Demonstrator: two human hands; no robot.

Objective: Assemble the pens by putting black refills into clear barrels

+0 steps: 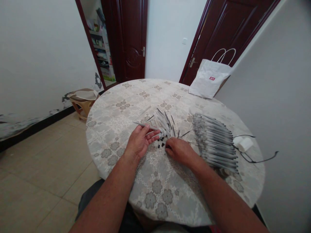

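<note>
My left hand pinches a slim, pale pen between thumb and forefinger, its pointed end to the left. The other fingers are stretched to the right, over the table. Beside them my right hand rests low with its fingers bent together; whatever it may hold is hidden. Several small black plugs lie on the cloth between my hands. Just beyond is a loose heap of whitish pen barrels and thin dark refills. A broad row of grey pens lies to the right of my right hand.
A patterned cloth covers the round table. Eyeglasses and a small white object lie at the right, past the pens. A white paper bag stands at the back right. A stool is on the floor to the left.
</note>
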